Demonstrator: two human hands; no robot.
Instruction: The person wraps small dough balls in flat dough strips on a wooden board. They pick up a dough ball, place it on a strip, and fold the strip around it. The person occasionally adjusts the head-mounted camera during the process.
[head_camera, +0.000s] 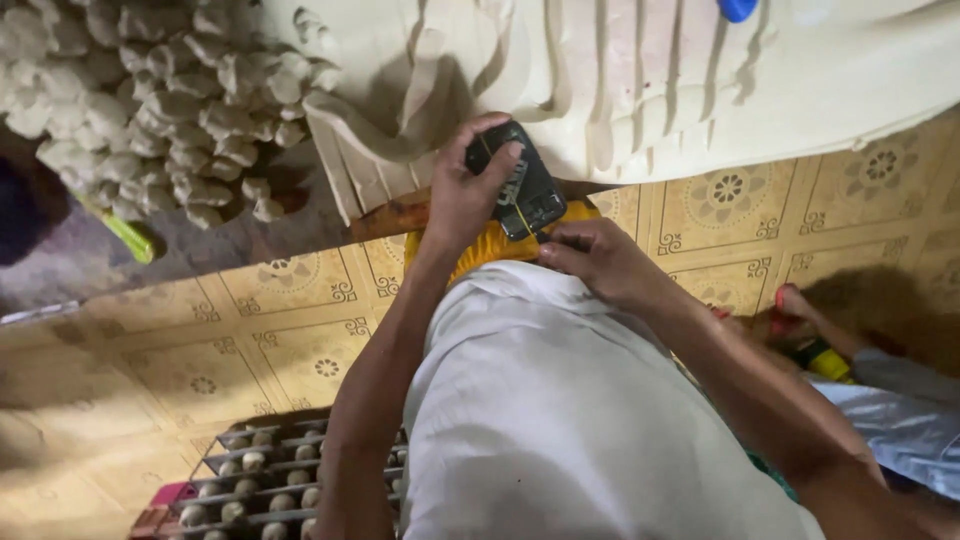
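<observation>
Both hands at my knee | left hand grips black phone, thumb across its top | right hand pinches phone's lower edge | phone over yellow cloth, beside pale clay sculpture.

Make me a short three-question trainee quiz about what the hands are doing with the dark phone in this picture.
1. True or false: the left hand grips the black rectangular phone.
2. What does the right hand touch? A) the phone's lower edge, B) the rack of pale clay balls, C) the heap of pale clay lumps.
3. Fill in: the phone lies over a ____ coloured cloth.

Key: 1 true; 2 A; 3 yellow.
</observation>
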